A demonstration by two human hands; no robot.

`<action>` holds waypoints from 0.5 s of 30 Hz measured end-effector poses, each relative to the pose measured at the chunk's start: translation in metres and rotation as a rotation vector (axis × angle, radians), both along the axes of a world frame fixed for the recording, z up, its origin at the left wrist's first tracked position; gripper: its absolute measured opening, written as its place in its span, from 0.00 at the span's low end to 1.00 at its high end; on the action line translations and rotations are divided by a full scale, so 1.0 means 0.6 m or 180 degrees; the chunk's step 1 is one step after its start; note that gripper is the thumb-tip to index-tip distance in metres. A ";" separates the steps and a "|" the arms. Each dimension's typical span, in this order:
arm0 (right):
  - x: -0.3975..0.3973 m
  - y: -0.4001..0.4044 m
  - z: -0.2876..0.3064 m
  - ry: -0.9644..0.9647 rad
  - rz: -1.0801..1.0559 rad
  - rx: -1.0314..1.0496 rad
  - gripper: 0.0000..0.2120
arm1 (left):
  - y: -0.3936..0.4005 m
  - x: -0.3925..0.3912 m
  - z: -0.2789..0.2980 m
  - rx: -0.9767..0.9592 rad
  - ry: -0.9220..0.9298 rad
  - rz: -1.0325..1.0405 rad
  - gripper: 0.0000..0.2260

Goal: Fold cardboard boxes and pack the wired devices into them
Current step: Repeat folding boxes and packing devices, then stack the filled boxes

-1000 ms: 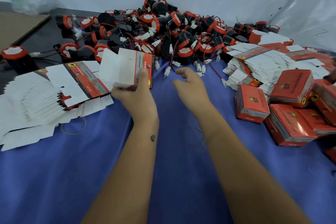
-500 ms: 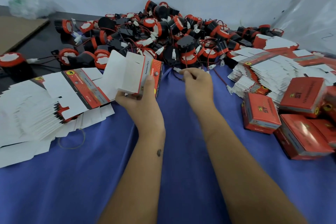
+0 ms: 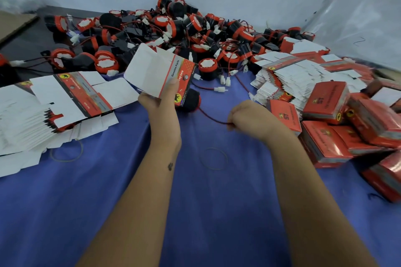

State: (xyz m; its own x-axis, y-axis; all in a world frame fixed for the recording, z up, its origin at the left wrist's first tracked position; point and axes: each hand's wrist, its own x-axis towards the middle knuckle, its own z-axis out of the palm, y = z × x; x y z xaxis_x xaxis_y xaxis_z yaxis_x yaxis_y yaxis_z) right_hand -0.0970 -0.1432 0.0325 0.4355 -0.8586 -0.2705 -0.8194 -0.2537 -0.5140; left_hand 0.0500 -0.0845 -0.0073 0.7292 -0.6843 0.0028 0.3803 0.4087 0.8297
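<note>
Right hand (image 3: pixel 249 118) dragged wire (image 3: pixel 211 117) nearer (pinched).

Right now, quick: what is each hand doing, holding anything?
Left hand: grips a part-folded cardboard box.
Right hand: fingers curled, pinching the red wire of a black wired device on the blue cloth.
</note>
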 end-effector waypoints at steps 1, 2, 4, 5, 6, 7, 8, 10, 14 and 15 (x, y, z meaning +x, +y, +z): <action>0.006 -0.001 -0.002 -0.0365 -0.0303 0.0043 0.09 | 0.000 0.000 -0.001 0.0027 0.0004 -0.0039 0.24; 0.012 -0.001 -0.006 -0.0737 -0.0487 0.0045 0.07 | -0.001 0.001 -0.001 0.0058 0.0013 -0.0058 0.23; 0.023 0.004 -0.013 -0.1507 -0.0871 0.0189 0.09 | -0.001 0.003 -0.004 0.0090 0.0089 -0.0056 0.21; 0.030 0.004 -0.018 -0.1734 -0.0932 0.0310 0.11 | -0.001 0.003 -0.004 0.0077 0.0124 -0.0057 0.20; 0.039 0.004 -0.022 -0.1857 -0.0907 0.0396 0.12 | -0.001 0.003 -0.005 0.0066 0.0134 -0.0065 0.20; 0.047 0.006 -0.022 -0.1951 -0.0840 0.0426 0.10 | -0.002 0.003 -0.005 0.0072 0.0125 -0.0075 0.21; 0.055 0.007 -0.022 -0.2062 -0.0779 0.0450 0.09 | -0.003 0.002 -0.004 0.0082 0.0107 -0.0088 0.22; 0.066 0.004 -0.024 -0.2384 -0.0702 0.0463 0.09 | -0.003 0.000 -0.004 0.0102 0.0116 -0.0115 0.25; 0.066 0.010 -0.039 -0.2924 -0.0629 0.0346 0.06 | -0.001 0.003 -0.004 0.0115 0.0118 -0.0250 0.28; 0.061 0.011 -0.041 -0.2942 -0.0605 0.0318 0.07 | 0.001 0.004 -0.003 0.0084 0.0150 -0.0261 0.29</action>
State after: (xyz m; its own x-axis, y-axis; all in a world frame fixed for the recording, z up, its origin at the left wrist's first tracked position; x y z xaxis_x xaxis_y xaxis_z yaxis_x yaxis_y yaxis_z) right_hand -0.0604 -0.1368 0.0076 0.3691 -0.9287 0.0354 -0.1002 -0.0777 -0.9919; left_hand 0.0523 -0.0840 -0.0091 0.6697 -0.7410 -0.0491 0.4505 0.3528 0.8201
